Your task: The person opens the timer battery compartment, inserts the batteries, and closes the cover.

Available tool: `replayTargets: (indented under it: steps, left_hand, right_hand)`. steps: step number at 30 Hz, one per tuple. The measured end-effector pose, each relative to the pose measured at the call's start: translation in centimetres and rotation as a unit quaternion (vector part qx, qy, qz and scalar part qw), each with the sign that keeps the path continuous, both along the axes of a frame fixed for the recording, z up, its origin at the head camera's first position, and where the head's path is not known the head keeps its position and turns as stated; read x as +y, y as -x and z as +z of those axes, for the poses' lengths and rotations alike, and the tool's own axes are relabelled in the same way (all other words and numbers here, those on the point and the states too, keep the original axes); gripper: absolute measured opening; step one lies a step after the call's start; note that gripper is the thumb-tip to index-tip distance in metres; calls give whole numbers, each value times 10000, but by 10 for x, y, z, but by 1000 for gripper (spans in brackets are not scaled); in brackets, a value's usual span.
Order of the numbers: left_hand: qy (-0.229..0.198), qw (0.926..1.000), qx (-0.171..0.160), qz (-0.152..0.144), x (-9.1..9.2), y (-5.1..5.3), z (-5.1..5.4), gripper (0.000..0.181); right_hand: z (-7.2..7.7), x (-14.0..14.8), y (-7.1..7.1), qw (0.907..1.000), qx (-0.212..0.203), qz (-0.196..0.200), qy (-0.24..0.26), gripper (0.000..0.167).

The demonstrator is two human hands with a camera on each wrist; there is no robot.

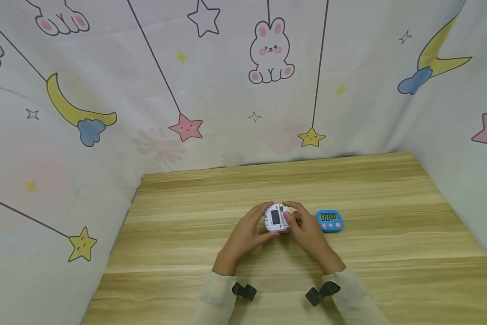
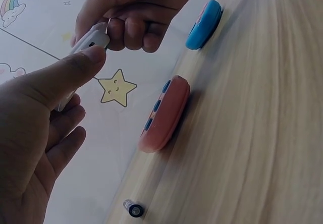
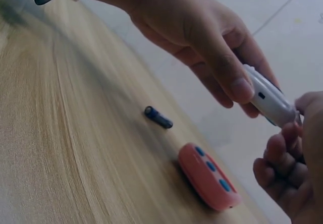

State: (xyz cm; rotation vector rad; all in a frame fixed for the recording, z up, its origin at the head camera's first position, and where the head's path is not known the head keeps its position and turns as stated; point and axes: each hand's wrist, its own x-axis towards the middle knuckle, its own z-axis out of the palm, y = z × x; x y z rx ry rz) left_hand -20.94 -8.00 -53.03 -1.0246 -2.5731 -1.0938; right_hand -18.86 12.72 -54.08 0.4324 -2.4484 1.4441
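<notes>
A white digital timer [image 1: 273, 225] is held up above the table with its back, which bears a dark rectangle, facing the head camera. My left hand [image 1: 245, 234] grips its left side, thumb along the near edge and fingers round the far side. At the opposite edge my right hand [image 1: 310, 234] pinches the timer between thumb and curled forefinger. In the left wrist view a thin shiny sliver shows by those right fingertips; its kind is unclear. Below the hands lies a pink timer [image 2: 166, 115] with blue buttons, mostly hidden from the head view.
A blue timer [image 1: 330, 220] with pink buttons lies to the right of my right hand. On the wooden table [image 1: 178, 253] a small dark battery [image 3: 158, 117] lies near the pink timer. Patterned white cloth [image 1: 227, 90] hangs behind and at both sides.
</notes>
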Motion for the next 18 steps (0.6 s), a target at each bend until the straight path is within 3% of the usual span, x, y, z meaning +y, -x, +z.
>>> replayTargets:
  steps: [12,18]
  left_hand:
    - [15,9999,-59,133,-3,2,-2,81]
    - [0,9997,-111,199,-4,3,-2,81]
  right_hand:
    - [1,0,0,9983,-37,-371,454,19]
    - [2,1,1,9966,-282,-523,575,21]
